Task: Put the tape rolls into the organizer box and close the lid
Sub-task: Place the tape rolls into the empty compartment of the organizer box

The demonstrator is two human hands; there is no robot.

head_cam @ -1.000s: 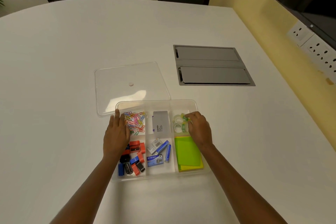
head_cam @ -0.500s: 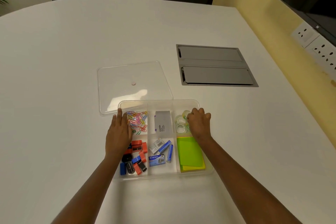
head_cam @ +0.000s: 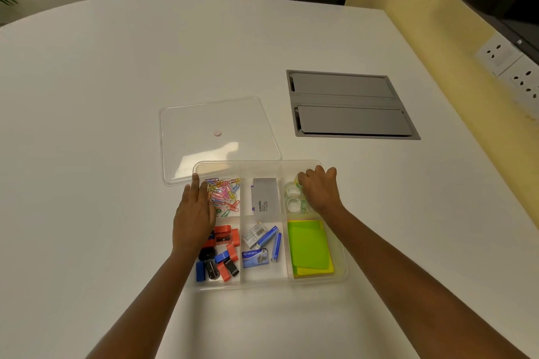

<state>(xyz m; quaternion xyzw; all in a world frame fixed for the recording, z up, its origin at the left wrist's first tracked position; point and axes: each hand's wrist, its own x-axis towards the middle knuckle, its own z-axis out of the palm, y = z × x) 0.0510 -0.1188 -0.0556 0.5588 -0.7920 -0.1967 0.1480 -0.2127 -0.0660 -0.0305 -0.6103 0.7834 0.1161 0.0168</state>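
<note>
Right hand (head_cam: 319,191) over tape rolls (head_cam: 292,197); lid (head_cam: 215,137) off.

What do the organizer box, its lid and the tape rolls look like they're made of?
Organizer box: clear, slightly frosted rigid plastic; contents show through its walls. Lid: clear glossy plastic, with a bright glare patch and the table visible underneath. Tape rolls: probably transparent film tape; they look see-through, with pale rings.

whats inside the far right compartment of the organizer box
Clear tape rolls lie in that compartment of the organizer box, at least two visible. The right hand covers the compartment's right part, so anything beneath it is hidden.
</note>
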